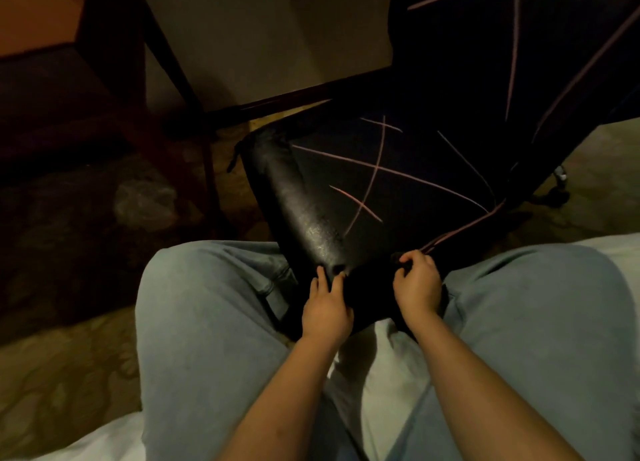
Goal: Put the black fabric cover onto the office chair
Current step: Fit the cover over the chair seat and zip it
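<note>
Two hands work the front edge of the seat, close together but not touching. The right hand (417, 289) has its fingers curled tight on the hem of the black fabric cover (398, 169), bunching it where a pink-striped seam runs down to the corner. That looks like a grip for dragging the elastic edge down over the lip. The left hand (327, 308) lies flatter, its fingers (321, 275) stretched out and pressing where cloth meets bare upholstery, probably to pin the fabric while the other hand pulls. Whether its thumb hooks under the hem is hidden.

Outward from there, the cover already lies across most of the office chair (301, 200). It is dark cloth crossed with thin pink lines, spread over the seat and running up the backrest (467, 62). Only a strip of shiny black leather along the seat's left side is still uncovered, so the job seems well along; what remains is that side and the front edge.

The seat is drawn in between the person's knees in pale jeans (207, 322), which steadies a chair on wheels — one caster (559, 176) shows at the right. The person sits on a bed (377, 374) with white sheets, above patterned carpet (69, 374). The light is dim, so finer folds are hard to read.
</note>
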{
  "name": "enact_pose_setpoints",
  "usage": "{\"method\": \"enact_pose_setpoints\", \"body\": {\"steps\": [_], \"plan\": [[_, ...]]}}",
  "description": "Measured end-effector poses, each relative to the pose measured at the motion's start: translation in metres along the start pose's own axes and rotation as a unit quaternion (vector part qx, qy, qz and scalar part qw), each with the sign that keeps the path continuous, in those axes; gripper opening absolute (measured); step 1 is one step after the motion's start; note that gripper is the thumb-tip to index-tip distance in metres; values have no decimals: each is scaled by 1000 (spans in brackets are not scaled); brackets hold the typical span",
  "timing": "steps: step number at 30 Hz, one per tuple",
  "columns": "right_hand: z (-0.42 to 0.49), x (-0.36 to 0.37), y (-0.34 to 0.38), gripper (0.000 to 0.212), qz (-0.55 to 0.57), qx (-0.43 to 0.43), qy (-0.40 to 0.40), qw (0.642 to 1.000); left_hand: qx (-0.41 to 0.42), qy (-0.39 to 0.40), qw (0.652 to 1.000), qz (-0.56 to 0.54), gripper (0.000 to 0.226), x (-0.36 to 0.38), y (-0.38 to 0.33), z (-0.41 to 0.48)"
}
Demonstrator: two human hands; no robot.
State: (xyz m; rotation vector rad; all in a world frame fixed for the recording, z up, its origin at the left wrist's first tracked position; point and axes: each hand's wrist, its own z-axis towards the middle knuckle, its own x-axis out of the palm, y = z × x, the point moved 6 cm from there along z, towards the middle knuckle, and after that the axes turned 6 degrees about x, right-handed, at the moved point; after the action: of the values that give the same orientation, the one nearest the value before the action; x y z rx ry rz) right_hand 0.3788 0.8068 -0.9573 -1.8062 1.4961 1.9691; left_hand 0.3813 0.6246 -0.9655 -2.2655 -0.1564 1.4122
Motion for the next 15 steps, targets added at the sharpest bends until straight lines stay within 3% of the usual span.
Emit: {"method": "enact_pose_setpoints", "body": {"steps": [10, 15], "plan": [[-20, 26, 23, 16, -41, -57, 87, 994, -16, -32, 999, 41, 66, -6, 7, 1], [-26, 36, 32, 16, 6, -101, 121, 987, -50, -29, 997, 57, 76, -7, 22, -2]]}}
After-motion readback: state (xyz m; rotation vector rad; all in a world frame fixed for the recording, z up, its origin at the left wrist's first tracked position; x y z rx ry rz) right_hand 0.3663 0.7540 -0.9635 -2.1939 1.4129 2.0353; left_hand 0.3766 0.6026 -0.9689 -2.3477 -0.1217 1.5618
